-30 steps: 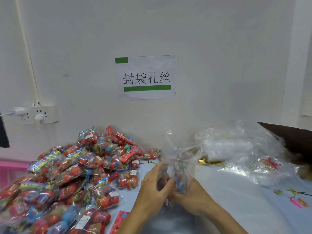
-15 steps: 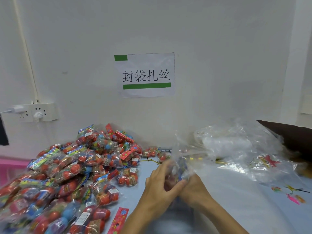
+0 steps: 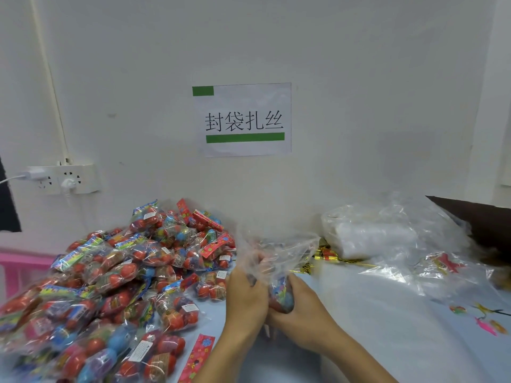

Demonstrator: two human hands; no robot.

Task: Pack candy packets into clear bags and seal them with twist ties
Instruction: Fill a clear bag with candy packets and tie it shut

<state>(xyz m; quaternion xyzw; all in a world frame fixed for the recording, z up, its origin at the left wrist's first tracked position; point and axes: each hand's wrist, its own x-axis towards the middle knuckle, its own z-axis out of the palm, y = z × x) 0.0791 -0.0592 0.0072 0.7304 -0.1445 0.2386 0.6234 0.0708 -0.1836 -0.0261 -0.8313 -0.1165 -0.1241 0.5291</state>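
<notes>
A clear bag (image 3: 287,251) with candy packets (image 3: 282,295) in its bottom is held upright at the middle of the table. My left hand (image 3: 244,297) grips the bag's left side, fingers curled into the crumpled plastic. My right hand (image 3: 301,313) cups and grips the filled bottom from the right. The bag's open top fans out above both hands. A large pile of candy packets (image 3: 116,280) covers the table's left side. Gold twist ties (image 3: 326,255) lie just beyond the bag.
A heap of empty clear bags (image 3: 387,236) lies at the right rear. A dark cardboard box (image 3: 481,219) stands at the far right, a pink basket (image 3: 19,269) at the far left. The white wall carries a sign (image 3: 244,120) and a socket strip (image 3: 63,179).
Both hands shifted slightly right with the bag. The bag's top has opened wider and leans right; my left hand's fingers have moved higher up the plastic.
</notes>
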